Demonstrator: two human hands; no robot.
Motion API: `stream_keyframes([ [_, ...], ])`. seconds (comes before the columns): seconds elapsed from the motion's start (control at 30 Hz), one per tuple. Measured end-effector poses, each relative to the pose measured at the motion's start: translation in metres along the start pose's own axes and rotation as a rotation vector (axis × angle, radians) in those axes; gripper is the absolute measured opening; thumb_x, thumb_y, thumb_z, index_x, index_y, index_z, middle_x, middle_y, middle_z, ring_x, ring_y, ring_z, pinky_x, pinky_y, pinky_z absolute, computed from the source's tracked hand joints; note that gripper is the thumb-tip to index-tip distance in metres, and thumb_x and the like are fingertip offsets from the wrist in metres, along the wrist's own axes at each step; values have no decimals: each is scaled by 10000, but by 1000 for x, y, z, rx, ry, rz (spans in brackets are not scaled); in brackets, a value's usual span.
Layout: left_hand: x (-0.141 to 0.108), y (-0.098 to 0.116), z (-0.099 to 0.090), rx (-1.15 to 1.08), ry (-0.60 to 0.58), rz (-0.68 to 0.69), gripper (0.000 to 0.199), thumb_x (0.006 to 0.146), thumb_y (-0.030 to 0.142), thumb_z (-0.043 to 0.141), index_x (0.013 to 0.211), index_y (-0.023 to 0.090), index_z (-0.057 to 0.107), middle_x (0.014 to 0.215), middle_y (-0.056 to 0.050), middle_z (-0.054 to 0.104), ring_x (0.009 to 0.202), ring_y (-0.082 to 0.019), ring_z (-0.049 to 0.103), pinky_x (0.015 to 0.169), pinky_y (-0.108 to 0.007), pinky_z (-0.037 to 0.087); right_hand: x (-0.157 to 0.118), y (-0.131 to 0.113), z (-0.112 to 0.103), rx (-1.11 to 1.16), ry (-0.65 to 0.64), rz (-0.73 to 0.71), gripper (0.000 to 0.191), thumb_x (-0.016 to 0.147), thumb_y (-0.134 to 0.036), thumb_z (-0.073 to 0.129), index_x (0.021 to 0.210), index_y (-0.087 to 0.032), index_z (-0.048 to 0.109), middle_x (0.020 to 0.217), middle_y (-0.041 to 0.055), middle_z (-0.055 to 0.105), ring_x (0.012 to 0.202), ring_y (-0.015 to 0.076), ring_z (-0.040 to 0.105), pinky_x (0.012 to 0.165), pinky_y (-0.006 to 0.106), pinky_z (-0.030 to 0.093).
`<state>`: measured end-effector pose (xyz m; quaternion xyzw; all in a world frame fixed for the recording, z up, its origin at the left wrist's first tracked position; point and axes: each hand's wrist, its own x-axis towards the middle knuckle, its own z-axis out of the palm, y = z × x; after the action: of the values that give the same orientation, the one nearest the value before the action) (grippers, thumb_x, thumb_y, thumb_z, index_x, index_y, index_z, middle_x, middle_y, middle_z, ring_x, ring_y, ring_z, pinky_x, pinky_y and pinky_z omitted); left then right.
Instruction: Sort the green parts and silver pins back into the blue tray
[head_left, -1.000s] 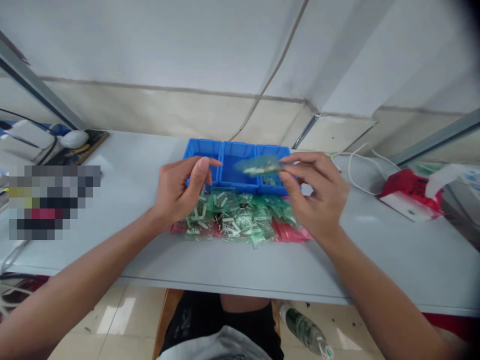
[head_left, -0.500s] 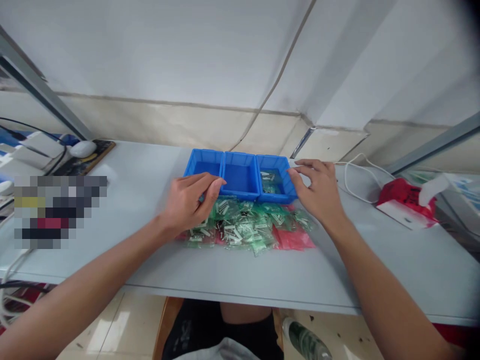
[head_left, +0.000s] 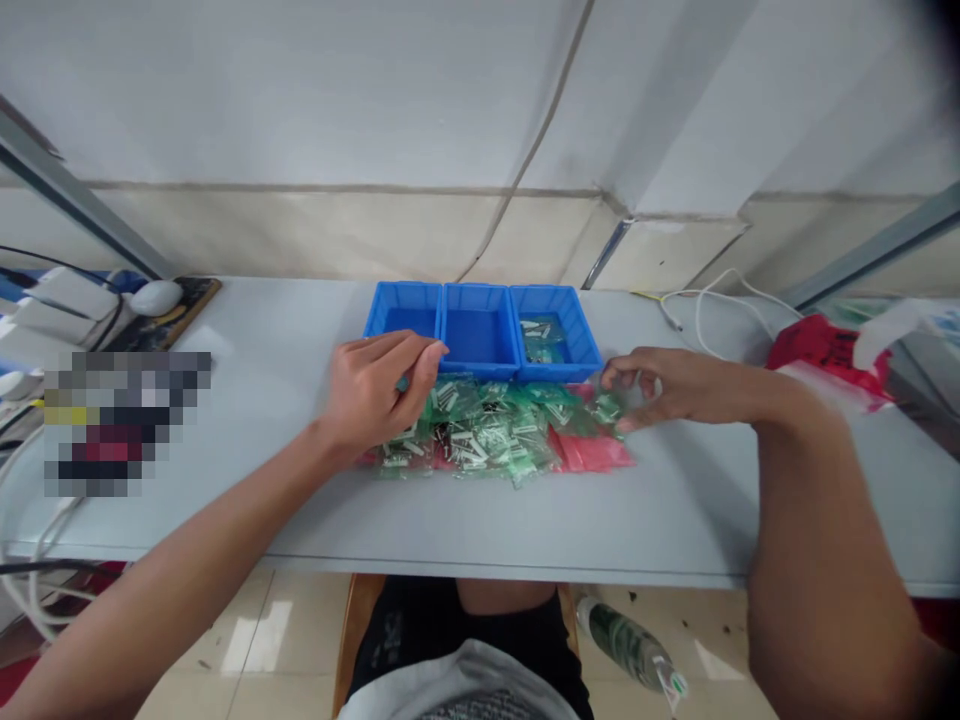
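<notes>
A pile of small clear green bags (head_left: 495, 435) with pale strips and small dark parts inside lies on the table, with red bags (head_left: 592, 452) at its right side. Behind the pile, three blue bins stand in a row: the left bin (head_left: 409, 294), the middle bin (head_left: 481, 340) and the right bin (head_left: 581, 335), which holds a few bags (head_left: 541, 338). My left hand (head_left: 379, 390) hovers over the pile's left end, fingers curled against the thumb; what they may hold is hidden. My right hand (head_left: 667, 388) reaches the right end, thumb and fingers apart around a green bag (head_left: 607, 406).
At the right lies a red tissue pack (head_left: 814, 345) near a white cable (head_left: 701, 310). Left are a white mouse (head_left: 156, 297), a dark board (head_left: 191, 305) and cables. A bottle (head_left: 626, 640) lies on the floor below the table edge.
My right hand has moved from the right bin's rim down and rightward to the pile's right end. My left hand stays nearly in place. The camera view has shifted slightly.
</notes>
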<state>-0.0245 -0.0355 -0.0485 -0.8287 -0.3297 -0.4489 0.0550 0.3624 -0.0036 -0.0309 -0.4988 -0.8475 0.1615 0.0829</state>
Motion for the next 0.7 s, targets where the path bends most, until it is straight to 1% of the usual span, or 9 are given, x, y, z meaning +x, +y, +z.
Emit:
stream_keyframes([
  [0.07, -1, 0, 0, 2, -4, 9, 219, 1020, 167, 540, 872, 151, 701, 717, -8, 700, 651, -102, 661, 592, -224, 443, -2, 5, -9, 127, -258, 97, 433, 700, -621, 848, 941, -265, 800, 928, 60, 780, 747, 247, 716, 612, 328, 575],
  [0.1, -1, 1, 0, 5, -6, 16, 216, 1015, 161, 544, 861, 153, 697, 726, -10, 708, 663, -104, 672, 593, -223, 448, -5, 10, -16, 183, -335, 132, 384, 748, -582, 836, 918, -241, 787, 917, 73, 764, 763, 240, 699, 632, 322, 557],
  [0.17, -2, 2, 2, 23, -11, 33, 183, 1003, 149, 561, 891, 156, 706, 727, -7, 712, 657, -102, 667, 596, -222, 454, -15, 17, -29, 286, -342, 162, 321, 827, -526, 810, 866, -211, 762, 851, 69, 727, 745, 199, 654, 645, 301, 519],
  [0.27, -2, 5, 5, 88, 40, 90, 162, 962, 115, 615, 1078, 158, 720, 741, 5, 702, 602, -87, 612, 587, -219, 461, -23, 5, -37, 535, -189, 79, 259, 835, -433, 840, 938, -206, 772, 806, 50, 718, 705, 163, 639, 628, 288, 503],
  [0.33, -2, 7, 7, 106, 69, 144, 348, 942, 104, 643, 1285, 158, 654, 865, -24, 729, 658, -95, 633, 610, -214, 501, -18, -25, -26, 719, -44, -33, 327, 785, -363, 892, 1067, -235, 785, 759, 18, 702, 665, 153, 639, 593, 278, 498],
  [0.37, -3, 9, 8, 103, 71, 177, 438, 941, 114, 653, 1373, 162, 599, 965, -55, 739, 725, -106, 661, 629, -214, 527, -12, -44, -17, 814, 62, -77, 391, 762, -334, 913, 1120, -260, 775, 650, -35, 620, 563, 114, 559, 523, 250, 444],
  [0.43, -4, 11, 9, 98, 51, 247, 526, 943, 146, 682, 1448, 180, 538, 1154, -113, 720, 868, -130, 703, 662, -215, 566, 0, -84, 6, 962, 171, -56, 522, 801, -298, 893, 1287, -292, 703, 570, -85, 535, 481, 92, 480, 467, 232, 405],
  [0.53, -7, 14, 8, 127, 61, 363, 426, 922, 166, 741, 1334, 186, 637, 1176, -110, 713, 891, -133, 715, 659, -213, 570, 14, -126, 38, 1155, 229, -45, 363, 863, -348, 848, 1194, -273, 718, 596, -68, 605, 458, 82, 502, 432, 214, 407],
  [0.7, -7, 14, 5, 76, 105, 296, 252, 949, 137, 700, 1189, 209, 713, 1167, -95, 738, 915, -137, 733, 722, -222, 590, 22, -137, 61, 1347, 196, -92, 280, 923, -404, 787, 1164, -268, 739, 690, -23, 692, 608, 137, 675, 431, 205, 471],
])
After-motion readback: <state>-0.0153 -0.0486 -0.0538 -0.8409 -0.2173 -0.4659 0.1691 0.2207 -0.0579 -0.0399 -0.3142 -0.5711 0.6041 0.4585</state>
